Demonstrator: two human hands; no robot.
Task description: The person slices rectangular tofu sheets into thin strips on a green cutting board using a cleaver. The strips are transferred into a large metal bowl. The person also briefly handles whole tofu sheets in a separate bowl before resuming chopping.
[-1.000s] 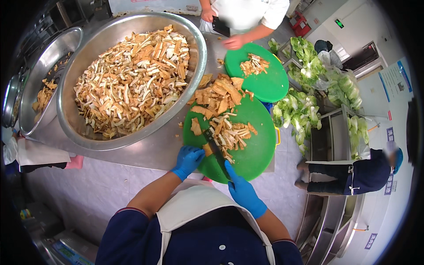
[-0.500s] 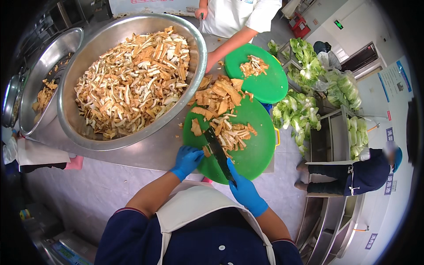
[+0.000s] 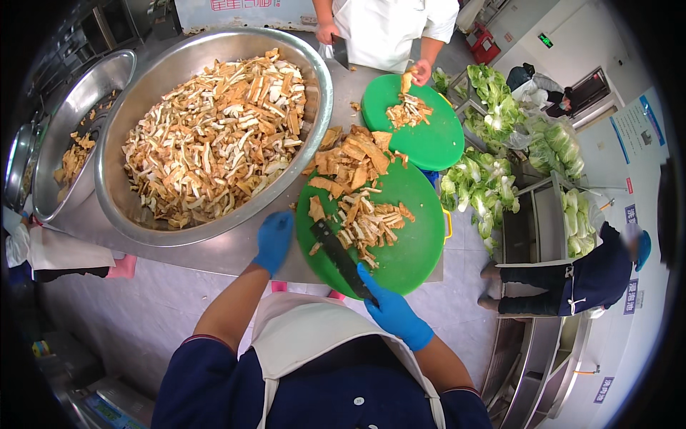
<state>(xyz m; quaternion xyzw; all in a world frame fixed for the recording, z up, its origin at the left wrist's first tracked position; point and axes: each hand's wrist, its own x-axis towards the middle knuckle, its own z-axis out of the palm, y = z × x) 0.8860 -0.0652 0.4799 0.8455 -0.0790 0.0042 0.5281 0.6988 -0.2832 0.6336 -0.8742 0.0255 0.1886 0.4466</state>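
My right hand point(image 3: 396, 312), in a blue glove, grips the handle of a dark-bladed cleaver point(image 3: 334, 249). The blade lies slantwise over a round green cutting board point(image 3: 407, 261), just left of a heap of cut strips point(image 3: 368, 225), brown-skinned and pale inside, like fried tofu. A few cut bits lie on the blade's left side. Larger uncut brown pieces point(image 3: 357, 159) are piled at the board's far edge. My gloved left hand point(image 3: 274, 242) is off the board, beside the big bowl's near rim; its fingers are pressed together, and whatever they may hold is hidden.
A large steel bowl point(image 3: 325, 93) full of strips fills the table's left, with a second steel basin point(image 3: 46, 207) beyond it. Across the table a co-worker point(image 3: 379, 28) holds a cleaver and a brown piece over another green board point(image 3: 446, 136). Leafy cabbages point(image 3: 482, 186) are at right.
My left hand has moved left off the board, toward the bowl. The cleaver has shifted slightly left and nearer me. The co-worker's arm has swung from the pile to their own board.
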